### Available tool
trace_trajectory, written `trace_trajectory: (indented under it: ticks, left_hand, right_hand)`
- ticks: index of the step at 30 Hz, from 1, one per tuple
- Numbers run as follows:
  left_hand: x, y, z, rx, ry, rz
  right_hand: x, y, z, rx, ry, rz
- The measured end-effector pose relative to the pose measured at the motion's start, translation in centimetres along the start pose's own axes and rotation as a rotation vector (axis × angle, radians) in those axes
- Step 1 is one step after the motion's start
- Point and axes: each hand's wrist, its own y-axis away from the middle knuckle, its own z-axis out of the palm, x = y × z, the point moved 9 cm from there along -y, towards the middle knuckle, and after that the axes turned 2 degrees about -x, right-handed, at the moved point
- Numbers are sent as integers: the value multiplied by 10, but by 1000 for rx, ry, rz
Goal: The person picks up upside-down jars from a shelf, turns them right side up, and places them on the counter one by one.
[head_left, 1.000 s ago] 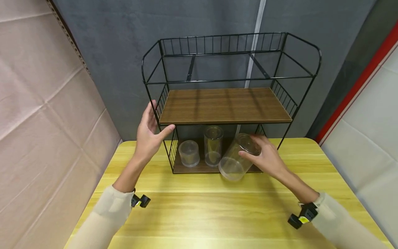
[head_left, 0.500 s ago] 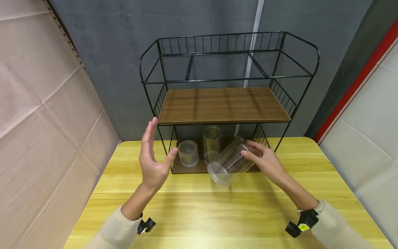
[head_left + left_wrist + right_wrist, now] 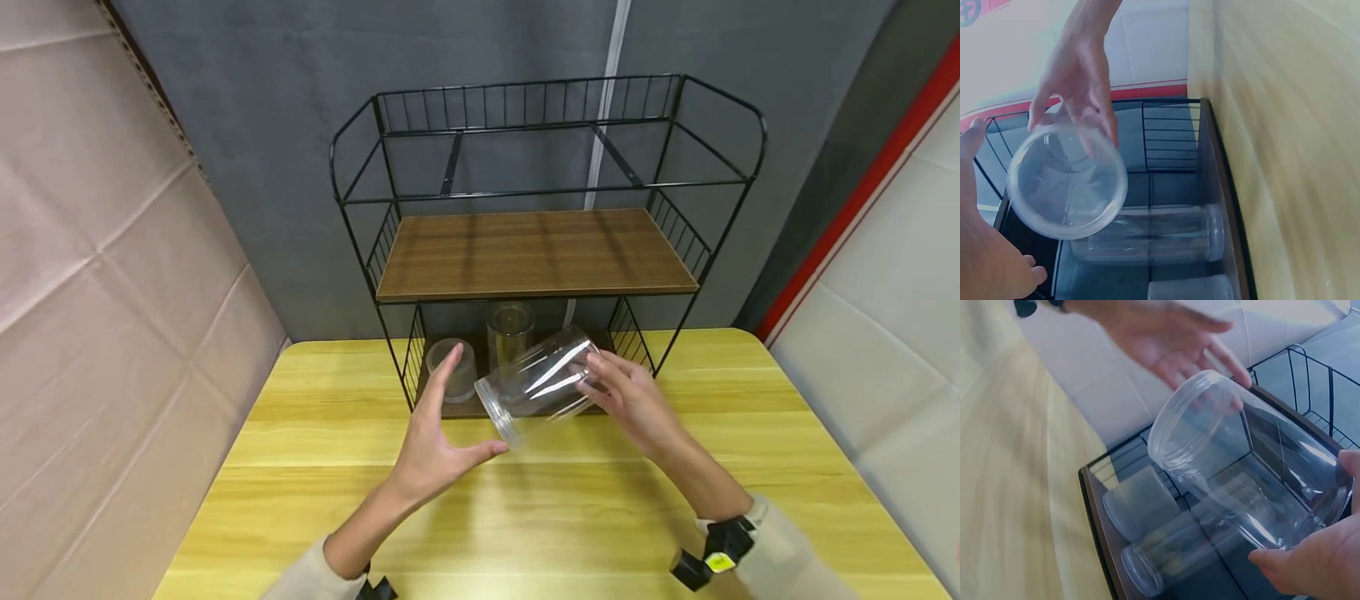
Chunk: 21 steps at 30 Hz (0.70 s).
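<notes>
My right hand (image 3: 626, 400) grips a large clear plastic jar (image 3: 540, 379) by its base end, in front of the rack's lower shelf. The jar is tilted, its ridged rim end pointing left and down. My left hand (image 3: 442, 454) is held with straight fingers and spread thumb just left of that rim; in the left wrist view the round end of the jar (image 3: 1067, 181) faces the camera. Behind, on the lower shelf, stand a short clear jar (image 3: 452, 375) and a tall clear jar (image 3: 510, 333), the latter partly covered by the held jar.
A black wire rack (image 3: 547, 193) with a brown wooden middle shelf (image 3: 536, 254) stands at the back of the yellow wood-grain table (image 3: 337, 433). Its top level is bare frame with crossbars. A grey curtain (image 3: 247, 167) hangs behind, with pale panels at both sides.
The right hand has drawn the jar out from the lower shelf and tipped it further over to the left. My left hand has left the rack's side and come right, towards the jar's rim.
</notes>
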Motion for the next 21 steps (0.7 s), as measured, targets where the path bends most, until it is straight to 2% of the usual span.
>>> trace_trajectory:
  ticks: [5,8,11,15,21]
  left_hand:
    - [-12,2,13,-27,-17,-133]
    - [-18,4,17,-16,-1,-179]
    - [-21,5,19,5,58,-183]
    - [-20,6,19,29,122,-149]
    - [-17,6,11,71,102,-140]
  right_hand:
    - [4,-2,7,2,-132,-35]
    - [8,-2,12,-4,-231,-45]
    - [13,-3,15,-13,-285,-43]
    - [20,-3,19,-51,-284,-33]
    - [25,-2,24,-127,-226,-33]
